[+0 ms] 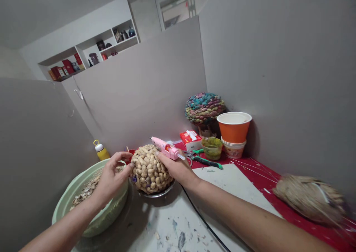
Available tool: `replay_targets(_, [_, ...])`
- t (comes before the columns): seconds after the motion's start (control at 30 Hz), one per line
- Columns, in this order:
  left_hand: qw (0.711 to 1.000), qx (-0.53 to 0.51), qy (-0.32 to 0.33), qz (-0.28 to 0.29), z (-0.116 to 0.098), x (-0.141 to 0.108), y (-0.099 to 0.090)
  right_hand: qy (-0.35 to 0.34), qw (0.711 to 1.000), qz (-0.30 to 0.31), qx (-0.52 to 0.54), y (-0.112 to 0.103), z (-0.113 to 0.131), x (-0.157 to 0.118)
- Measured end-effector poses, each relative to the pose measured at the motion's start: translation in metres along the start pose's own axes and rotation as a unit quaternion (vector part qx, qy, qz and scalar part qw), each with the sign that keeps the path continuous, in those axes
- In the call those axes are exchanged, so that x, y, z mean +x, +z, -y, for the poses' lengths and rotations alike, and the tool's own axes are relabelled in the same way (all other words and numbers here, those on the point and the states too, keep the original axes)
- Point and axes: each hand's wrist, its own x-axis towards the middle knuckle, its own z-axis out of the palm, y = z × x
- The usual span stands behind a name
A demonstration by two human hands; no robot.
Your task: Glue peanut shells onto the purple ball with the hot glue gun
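Note:
A ball covered in unshelled peanuts (151, 168) rests on a round metal base, with small purple patches showing between the shells. Against its left side, my left hand (115, 172) has its thumb and forefinger curled; whether a loose peanut is between them I cannot tell. My right hand (179, 168) is closed around a pink hot glue gun (166, 148), whose nozzle points left above the top of the ball. The black cord (204, 222) runs down toward the table's front. Under my left forearm stands a pale green basin (62, 207) with peanut shells (87, 191) inside.
Behind are a yellow bottle (102, 152), a red tissue pack (191, 139), green-handled pliers (207, 162), a stained plastic bowl (211, 148) and stacked paper tubs (234, 128). A colourful rope-covered tree model (205, 107) stands in the corner. Twine (308, 198) lies right. Grey partitions enclose the table.

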Motion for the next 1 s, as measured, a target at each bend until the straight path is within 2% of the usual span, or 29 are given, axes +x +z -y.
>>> replay_targets(0.13, [0.999, -0.022, 0.0, 0.028, 0.008, 0.005, -0.002, -0.004, 1.0, 0.002, -0.004, 0.0, -0.004, 0.0])
replay_targets(0.4, [0.98, -0.147, -0.097, 0.095, 0.007, 0.014, 0.007, -0.021, 1.0, 0.01, -0.001, 0.002, -0.011, 0.001])
replay_targets(0.73, [0.963, -0.198, -0.126, 0.132, 0.007, 0.015, 0.01, -0.025, 1.0, 0.016, 0.003, 0.001, -0.009, 0.0])
replay_targets(1.0, [0.969, -0.179, -0.096, 0.144, 0.007, 0.016, 0.011, -0.026, 1.0, 0.007, -0.011, -0.001, -0.004, -0.001])
